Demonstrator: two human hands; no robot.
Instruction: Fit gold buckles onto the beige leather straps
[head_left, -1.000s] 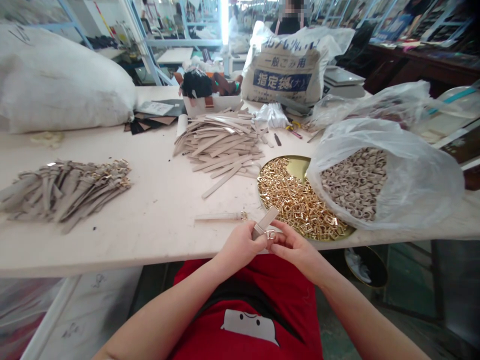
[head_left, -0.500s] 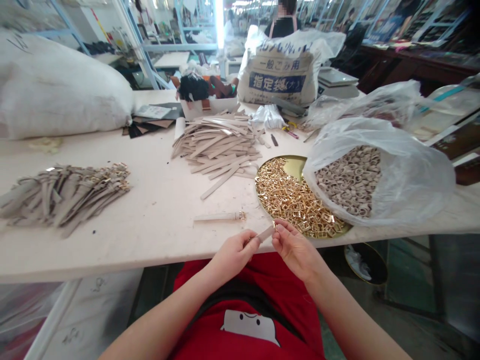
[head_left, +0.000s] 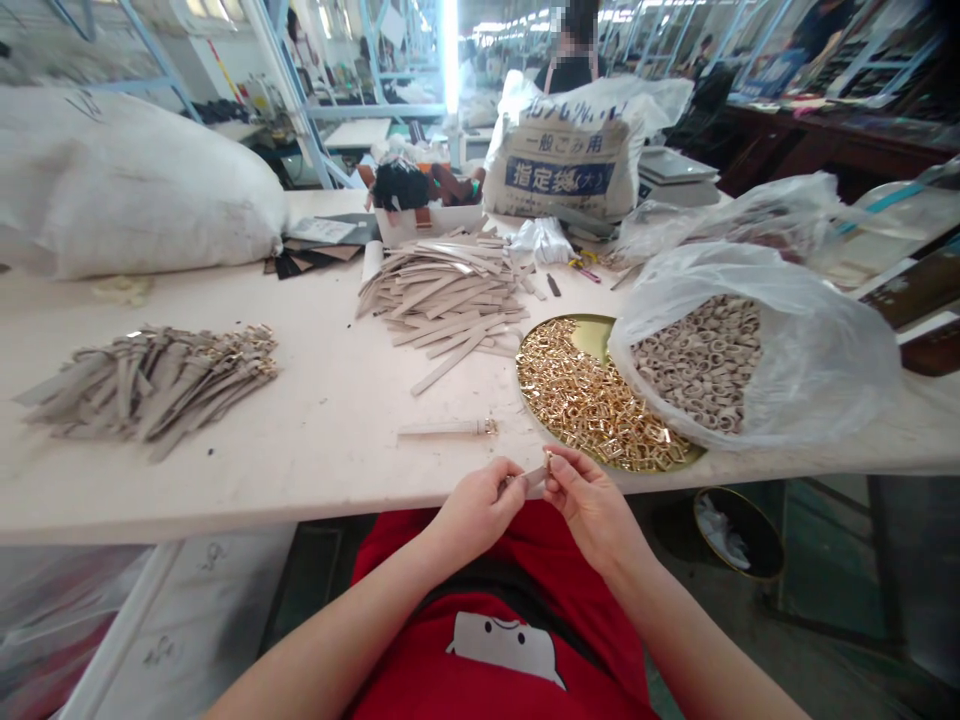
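My left hand (head_left: 484,505) is closed on a grey-beige strap (head_left: 534,477), thumb on top, just over the table's front edge. At the strap's end, the fingers of my right hand (head_left: 585,500) pinch a small gold buckle (head_left: 548,458), partly hidden by the fingertips. A strap with a gold buckle (head_left: 446,430) lies flat on the table beyond my left hand. Gold buckles (head_left: 600,400) fill most of a round gold tray (head_left: 596,335) ahead of my right hand. Beside it, a clear plastic bag (head_left: 825,350) lies open, full of small beige loops (head_left: 705,365).
Loose straps (head_left: 450,290) are heaped mid-table. Buckled straps (head_left: 165,380) form a pile at left. A large white sack (head_left: 135,190) and a printed bag (head_left: 562,150) stand behind. Under the table's right side is a bin (head_left: 739,535). A person (head_left: 574,55) is in the background.
The view has shifted slightly, so the table items appear a little further right. My hands have drawn a bit closer together on the strap, with less of it showing between them.
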